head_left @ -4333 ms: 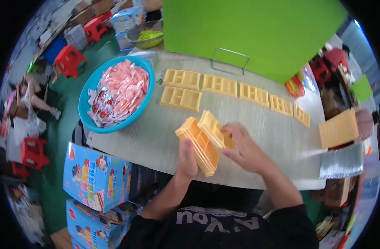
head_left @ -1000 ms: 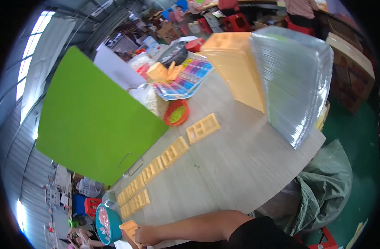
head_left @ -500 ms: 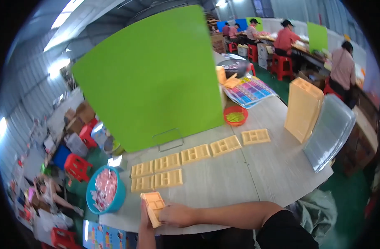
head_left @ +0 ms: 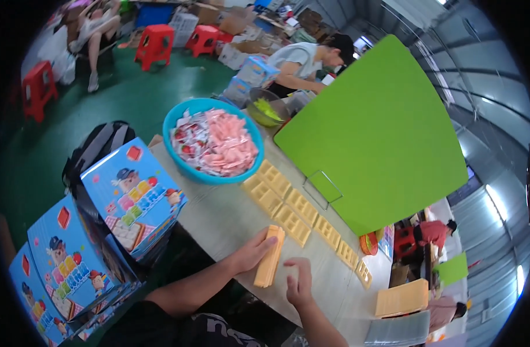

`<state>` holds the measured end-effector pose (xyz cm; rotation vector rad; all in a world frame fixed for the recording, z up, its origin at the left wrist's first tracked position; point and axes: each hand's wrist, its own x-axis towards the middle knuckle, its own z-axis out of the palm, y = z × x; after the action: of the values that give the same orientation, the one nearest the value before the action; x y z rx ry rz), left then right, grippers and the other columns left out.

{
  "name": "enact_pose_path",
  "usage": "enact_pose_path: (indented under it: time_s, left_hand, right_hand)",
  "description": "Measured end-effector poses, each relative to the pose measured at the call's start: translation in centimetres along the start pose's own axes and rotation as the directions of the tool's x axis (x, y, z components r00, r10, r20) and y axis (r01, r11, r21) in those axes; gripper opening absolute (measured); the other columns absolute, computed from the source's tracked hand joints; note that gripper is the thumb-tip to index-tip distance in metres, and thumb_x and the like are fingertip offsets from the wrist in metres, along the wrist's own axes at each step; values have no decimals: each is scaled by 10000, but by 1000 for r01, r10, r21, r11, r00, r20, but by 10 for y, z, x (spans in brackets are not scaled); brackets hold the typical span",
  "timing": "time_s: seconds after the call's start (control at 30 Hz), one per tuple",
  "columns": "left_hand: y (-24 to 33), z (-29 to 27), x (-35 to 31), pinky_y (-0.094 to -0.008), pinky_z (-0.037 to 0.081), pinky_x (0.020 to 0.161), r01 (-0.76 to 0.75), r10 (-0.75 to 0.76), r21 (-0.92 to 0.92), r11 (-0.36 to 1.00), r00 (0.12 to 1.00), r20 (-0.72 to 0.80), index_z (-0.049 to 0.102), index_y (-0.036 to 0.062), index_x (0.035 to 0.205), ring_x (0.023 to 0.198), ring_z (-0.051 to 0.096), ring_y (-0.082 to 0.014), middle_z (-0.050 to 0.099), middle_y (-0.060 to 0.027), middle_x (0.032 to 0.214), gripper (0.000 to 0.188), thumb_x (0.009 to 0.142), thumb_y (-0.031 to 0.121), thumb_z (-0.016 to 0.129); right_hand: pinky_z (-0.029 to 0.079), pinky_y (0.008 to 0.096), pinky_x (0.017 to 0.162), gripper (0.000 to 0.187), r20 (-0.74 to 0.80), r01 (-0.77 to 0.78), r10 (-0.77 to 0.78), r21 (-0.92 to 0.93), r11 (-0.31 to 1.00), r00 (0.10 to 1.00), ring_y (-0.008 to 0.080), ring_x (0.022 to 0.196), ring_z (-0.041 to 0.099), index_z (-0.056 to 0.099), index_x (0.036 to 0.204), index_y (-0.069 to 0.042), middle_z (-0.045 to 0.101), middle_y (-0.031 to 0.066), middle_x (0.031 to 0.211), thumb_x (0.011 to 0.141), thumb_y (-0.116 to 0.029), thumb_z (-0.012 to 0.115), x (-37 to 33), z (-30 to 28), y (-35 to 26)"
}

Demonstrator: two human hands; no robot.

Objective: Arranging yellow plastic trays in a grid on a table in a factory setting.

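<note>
My left hand [head_left: 252,252] is closed around a narrow stack of yellow compartment trays [head_left: 269,259], seen edge-on above the near side of the table. To its right, apart from the stack, my right hand [head_left: 300,282] has its fingers parted and bent, with nothing in them. Beyond the stack, several yellow trays [head_left: 293,224] lie face up in two rows, their compartments showing. Left of these rows stands a teal basin [head_left: 188,169] filled with small pink and white packets [head_left: 227,137].
A green board [head_left: 386,139] stands behind the trays, a wire stand [head_left: 324,189] at its foot. Upright yellow trays [head_left: 401,298] and clear plastic covers [head_left: 397,331] are at right. Blue printed boxes [head_left: 135,194] are at left. Past the basin, a co-worker [head_left: 302,62] leans near a bowl [head_left: 267,110].
The head view has swung left, bringing the blue boxes and basin closer. My right hand has come off the tray stack; my left hand still holds it, now turned edge-on.
</note>
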<state>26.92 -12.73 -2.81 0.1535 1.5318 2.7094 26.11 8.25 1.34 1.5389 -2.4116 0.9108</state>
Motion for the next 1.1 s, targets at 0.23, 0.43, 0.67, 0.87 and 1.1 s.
enact_pose_path:
  time_s: [0.23, 0.43, 0.67, 0.87, 1.1]
  left_hand:
    - [14, 12, -13, -326, 474, 975, -9, 13, 71, 997, 998, -55, 311, 42, 1542, 1119, 547, -156, 547, -86, 1284, 555, 1077, 277, 502]
    - [-11, 6, -2, -348, 531, 872, -126, 136, 132, 983, 988, -67, 324, 25, 1532, 922, 646, -221, 594, -168, 1226, 624, 1040, 325, 564]
    - [3, 1, 4, -303, 496, 938, 1, -5, -55, 998, 997, -83, 345, 65, 1538, 1103, 543, -127, 547, -54, 1262, 518, 1079, 249, 499]
    - [3, 5, -1, -305, 522, 874, -5, 0, -92, 996, 999, -54, 310, 78, 1549, 1011, 561, -126, 541, -52, 1216, 523, 1087, 271, 459]
    - [-1, 8, -4, -307, 532, 859, -40, 37, -78, 996, 998, -44, 270, 75, 1563, 996, 575, -134, 539, -60, 1200, 562, 1086, 310, 452]
  right_hand:
    - [432, 418, 1056, 717, 66, -537, 597, 526, 660, 799, 272, 1210, 539, 294, 1505, 3, 478, 179, 1401, 981, -380, 599, 25, 18, -36]
    - [437, 409, 1055, 689, 98, -613, 701, 579, 538, 707, 264, 1249, 525, 318, 1499, 1, 475, 167, 1429, 956, -281, 636, 15, 19, -34]
    - [385, 409, 1120, 720, -188, -659, 721, 301, 689, 667, 286, 1321, 495, 390, 1466, -15, 488, 164, 1441, 875, -248, 726, -18, -42, -6]
    - [321, 453, 1182, 703, -155, -636, 628, -356, 684, 762, 367, 1395, 439, 447, 1439, -39, 510, 189, 1460, 793, -164, 694, -65, -99, 53]
    - [308, 459, 1189, 650, 15, -635, 682, -351, 689, 732, 348, 1413, 429, 507, 1408, -60, 521, 154, 1481, 782, -162, 651, -59, -116, 109]
